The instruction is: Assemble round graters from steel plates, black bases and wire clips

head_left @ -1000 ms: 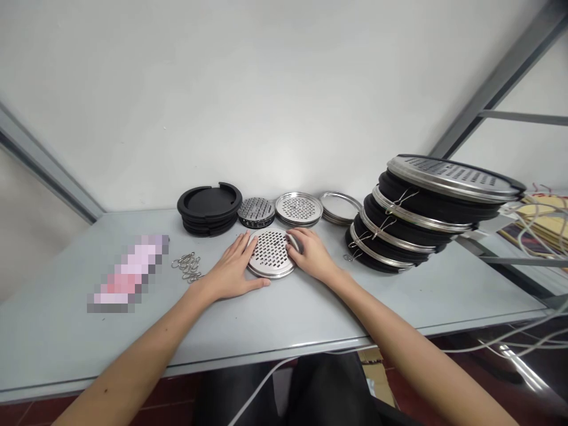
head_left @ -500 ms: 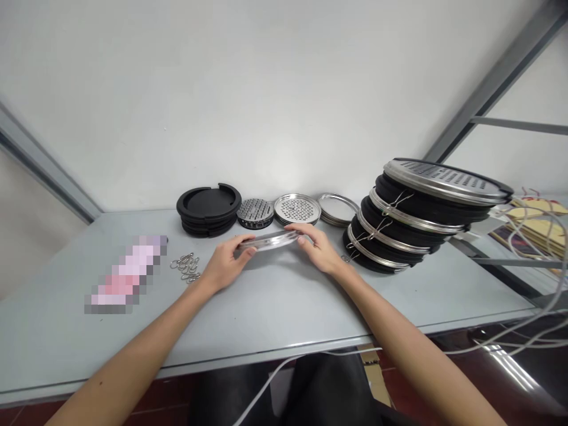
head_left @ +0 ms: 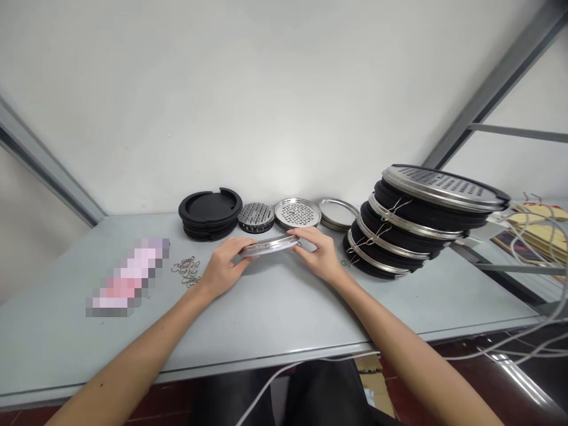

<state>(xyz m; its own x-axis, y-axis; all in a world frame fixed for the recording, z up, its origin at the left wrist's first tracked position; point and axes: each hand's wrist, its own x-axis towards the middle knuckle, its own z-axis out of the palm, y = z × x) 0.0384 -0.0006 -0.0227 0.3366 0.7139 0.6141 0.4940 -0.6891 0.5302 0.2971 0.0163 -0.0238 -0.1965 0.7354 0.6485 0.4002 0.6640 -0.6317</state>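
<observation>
A round, silvery metal disc (head_left: 270,245) is held nearly edge-on above the table, its grooved rim facing me. My left hand (head_left: 226,266) grips its left end, fingers on top and thumb below. At the other end my right hand (head_left: 320,255) pinches the rim between fingers and thumb. The disc's flat faces are mostly out of sight. Just behind it lie a stack of perforated metal discs (head_left: 297,213), smaller grater plates (head_left: 256,217) and plain metal rimmed discs (head_left: 338,212). Wire clasps (head_left: 189,269) lie in a loose pile left of my left hand.
Black ring-shaped trays (head_left: 209,214) are stacked at the back left. A tall leaning stack of black containers with grater tops (head_left: 426,219) stands on the right. A pixelated pink item (head_left: 131,278) lies at left. White cables (head_left: 545,319) hang by the metal frame at right.
The metal disc has tilted slightly, showing more of its grooved rim. My thumbs have shifted lower on it. The camera view has moved a little.
</observation>
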